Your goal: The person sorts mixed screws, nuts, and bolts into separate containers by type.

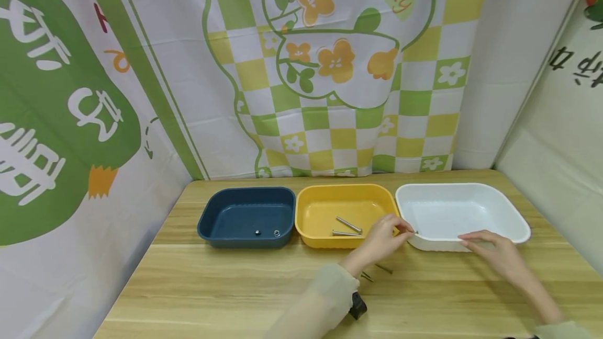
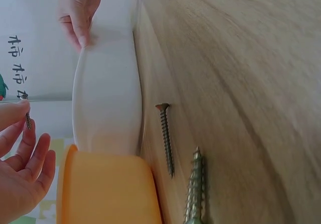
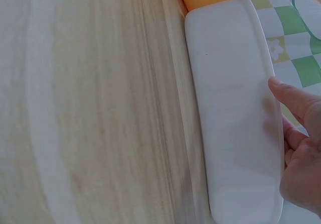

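Observation:
My left hand point(image 1: 382, 239) pinches a small wood screw point(image 2: 28, 117) between thumb and fingertip, near the left front corner of the white plastic bin point(image 1: 464, 243). In the left wrist view the screw hangs point down. The front rim of that bin is gripped by my right hand point(image 1: 500, 256), thumb outside; the fingers show faintly through the wall in the right wrist view. Below my left hand, loose wood screws lie on the table, one point(image 2: 167, 141) beside the bins and a thicker-looking one point(image 2: 195, 186) nearer the left wrist camera.
Left of the white bin stands a yellow bin point(image 1: 306, 240) with long bolts point(image 1: 347, 224) inside. A dark blue bin point(image 1: 226, 240) at the left end holds small nuts point(image 1: 276, 233). All three stand in a row on the wooden table point(image 1: 212, 292), before a patterned cloth point(image 1: 330, 140).

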Demonstrator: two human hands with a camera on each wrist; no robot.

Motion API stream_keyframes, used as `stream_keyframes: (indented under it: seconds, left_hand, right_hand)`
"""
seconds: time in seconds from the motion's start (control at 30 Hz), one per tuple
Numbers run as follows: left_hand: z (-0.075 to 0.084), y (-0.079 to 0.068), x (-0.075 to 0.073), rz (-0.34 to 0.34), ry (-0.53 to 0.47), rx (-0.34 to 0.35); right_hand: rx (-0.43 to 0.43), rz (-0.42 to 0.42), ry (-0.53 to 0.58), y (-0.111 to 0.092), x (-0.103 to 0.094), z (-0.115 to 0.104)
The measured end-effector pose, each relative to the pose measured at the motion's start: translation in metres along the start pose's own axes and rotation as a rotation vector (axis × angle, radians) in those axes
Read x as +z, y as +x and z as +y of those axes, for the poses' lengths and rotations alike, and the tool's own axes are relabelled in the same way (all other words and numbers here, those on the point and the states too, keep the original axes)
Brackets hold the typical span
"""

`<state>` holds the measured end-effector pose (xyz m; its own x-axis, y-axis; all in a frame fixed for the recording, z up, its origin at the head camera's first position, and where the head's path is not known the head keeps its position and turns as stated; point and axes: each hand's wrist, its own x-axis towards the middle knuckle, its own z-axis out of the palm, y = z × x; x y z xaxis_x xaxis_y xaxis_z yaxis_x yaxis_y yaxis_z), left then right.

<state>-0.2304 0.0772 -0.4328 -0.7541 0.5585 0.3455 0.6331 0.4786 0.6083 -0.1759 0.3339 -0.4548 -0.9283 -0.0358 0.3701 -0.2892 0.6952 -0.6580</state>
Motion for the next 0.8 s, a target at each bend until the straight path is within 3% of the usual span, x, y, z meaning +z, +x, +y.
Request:
stream_keyframes:
  seconds: [0.57,0.8]
  left_hand:
    - [0.0,0.02,0.022,0.011,0.018,-0.017]
    - [-0.002,0.027,0.03,0.034,0.073,-0.005]
  right_hand:
    - [-0.007,-0.005,-0.002,0.001,-0.001,-0.001]
    - [-0.005,0.0,0.006,0.0,0.0,0.0]
